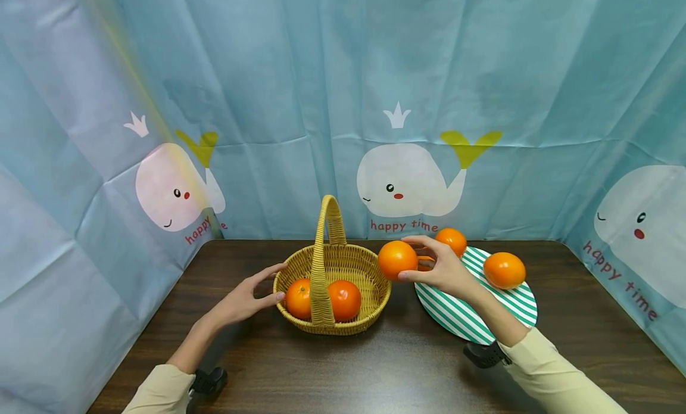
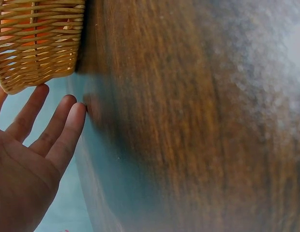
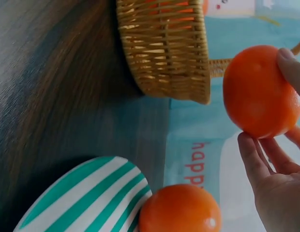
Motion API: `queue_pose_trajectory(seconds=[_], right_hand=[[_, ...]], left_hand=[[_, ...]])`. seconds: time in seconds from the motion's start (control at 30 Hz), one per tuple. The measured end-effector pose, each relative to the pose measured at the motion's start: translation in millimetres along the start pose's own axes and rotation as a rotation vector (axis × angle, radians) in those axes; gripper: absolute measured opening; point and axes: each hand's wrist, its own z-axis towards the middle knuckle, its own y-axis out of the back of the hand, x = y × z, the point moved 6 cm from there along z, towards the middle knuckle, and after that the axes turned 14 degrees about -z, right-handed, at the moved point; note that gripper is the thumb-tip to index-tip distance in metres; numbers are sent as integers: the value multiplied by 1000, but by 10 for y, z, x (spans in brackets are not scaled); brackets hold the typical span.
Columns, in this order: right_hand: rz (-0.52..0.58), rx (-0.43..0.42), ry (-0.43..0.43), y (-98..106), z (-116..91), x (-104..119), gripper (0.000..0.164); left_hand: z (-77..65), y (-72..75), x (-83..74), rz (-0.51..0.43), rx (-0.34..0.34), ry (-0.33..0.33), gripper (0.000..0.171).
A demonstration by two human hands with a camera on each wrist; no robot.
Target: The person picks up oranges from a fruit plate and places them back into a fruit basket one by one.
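Note:
My right hand (image 1: 442, 270) pinches a smooth, shiny orange (image 1: 398, 260) between thumb and fingers, just off the right rim of a yellow wicker basket (image 1: 379, 304). In the right wrist view the held orange (image 3: 261, 92) shows higher than the basket's woven side (image 3: 164, 48). My left hand (image 1: 243, 298) is at the basket's left side, thumb and fingers spread around the rim. Seen from the left wrist, the fingers (image 2: 67, 130) are fairly straight, one tip right at the wicker. Inside the basket sit an orange (image 1: 298, 299) and a redder fruit (image 1: 345, 299), partly behind the upright handle (image 1: 321, 265).
On the right lies a round green-and-white striped mat (image 1: 455, 316), with one orange fruit (image 1: 504, 270) on it and another (image 1: 452, 241) at its far edge. The dark wooden table (image 1: 343, 372) ends at a blue whale-print curtain (image 1: 268, 181).

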Motion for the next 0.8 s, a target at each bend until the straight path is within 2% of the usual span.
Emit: queue_pose_trajectory(seconds=[0.27, 0.53, 0.8], right_hand=[[11, 19, 34, -127, 136, 48, 63], [53, 58, 31, -271, 253, 93, 66], [47, 78, 32, -393, 341, 91, 66]], left_hand=[[11, -3, 4, -2, 0, -1, 63], [14, -3, 1, -6, 1, -11, 64], [14, 0, 14, -7, 1, -1, 64]])
